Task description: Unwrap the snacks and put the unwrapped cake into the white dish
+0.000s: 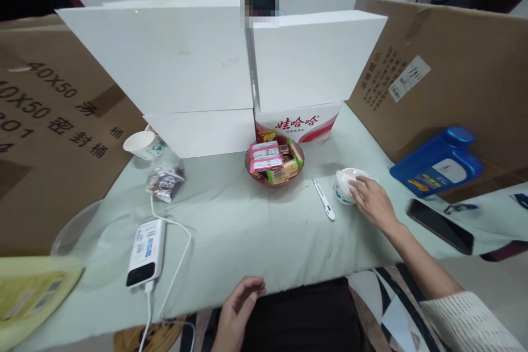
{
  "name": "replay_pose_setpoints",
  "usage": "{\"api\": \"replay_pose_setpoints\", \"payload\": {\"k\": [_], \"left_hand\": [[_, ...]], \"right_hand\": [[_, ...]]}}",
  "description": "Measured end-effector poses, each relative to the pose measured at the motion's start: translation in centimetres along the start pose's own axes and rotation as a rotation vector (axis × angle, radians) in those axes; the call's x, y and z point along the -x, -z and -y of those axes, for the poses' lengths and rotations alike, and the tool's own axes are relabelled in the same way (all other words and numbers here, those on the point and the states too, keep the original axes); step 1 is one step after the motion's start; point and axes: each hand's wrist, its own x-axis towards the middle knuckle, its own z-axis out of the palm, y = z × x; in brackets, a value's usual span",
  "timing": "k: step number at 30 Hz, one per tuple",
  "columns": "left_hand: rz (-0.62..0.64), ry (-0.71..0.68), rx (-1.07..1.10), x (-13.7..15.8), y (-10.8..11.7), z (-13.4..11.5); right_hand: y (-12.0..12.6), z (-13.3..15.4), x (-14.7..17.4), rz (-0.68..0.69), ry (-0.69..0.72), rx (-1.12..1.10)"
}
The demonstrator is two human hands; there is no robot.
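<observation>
My right hand reaches to a white paper bowl with a blue pattern, on the right of the table. Its fingers are closed on a crumpled white piece, thin like tissue or plastic film, at the bowl's mouth. Left of the bowl lies a white utility knife. My left hand rests at the table's front edge with loosely curled fingers, thumb apart, and nothing visible in it. Farther back, a reddish bowl holds several wrapped snacks.
On the left are a paper cup, a bagged snack, a white power bank with cable and a yellow pouch. A blue bottle and phone lie right. White panels and cardboard enclose the table; a person sits behind.
</observation>
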Motion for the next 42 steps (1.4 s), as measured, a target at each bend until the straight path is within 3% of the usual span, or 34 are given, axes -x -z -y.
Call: {"api": "replay_pose_setpoints", "payload": {"k": [2, 7, 12, 14, 18, 20, 24, 27, 31, 35, 38, 42], "left_hand": [[-0.006, 0.007, -0.013, 0.2, 0.4, 0.0], [0.019, -0.001, -0.034, 0.4, 0.8, 0.0], [0.018, -0.054, 0.005, 0.2, 1.1, 1.7], [0.02, -0.084, -0.004, 0.3, 1.5, 2.1], [0.027, -0.069, -0.073, 0.9, 2.4, 1.3], [0.006, -0.058, -0.109, 0.9, 2.9, 0.4], [-0.023, -0.133, -0.212, 0.1, 4.0, -1.7], [-0.016, -0.26, -0.307, -1.4, 5.1, -3.8], [-0.064, -0.399, -0.497, -5.7, 7.4, -7.1], [-0.288, -0.534, -0.705, -13.0, 10.2, -11.3], [-0.491, -0.622, -0.949, -18.1, 11.8, -14.5], [-0.607, -0.621, -1.058, -22.3, 13.1, -16.9]], "right_hand": [[0.0, -0.6, -0.1, 0.081, -0.063, -0.007], [0.4, -0.8, -2.6, 0.515, -0.112, -0.014], [0.9, -0.4, -4.4, 0.58, -0.094, -0.005], [1.5, -0.5, -3.8, 0.504, -0.092, -0.002], [2.0, -0.5, -0.6, 0.084, -0.072, -0.006], [1.6, -0.3, 1.2, -0.047, -0.043, -0.001], [-0.7, 0.6, 3.0, -0.056, 0.023, 0.014], [-2.4, 1.1, 1.7, -0.047, 0.031, 0.01], [-3.8, 2.1, -2.6, 0.008, 0.044, -0.006], [-4.3, 3.4, -6.1, 0.03, -0.051, 0.011], [-4.0, 4.6, -6.1, -0.081, -0.079, -0.017], [-3.2, 6.2, -3.3, -0.16, -0.03, -0.125]]}}
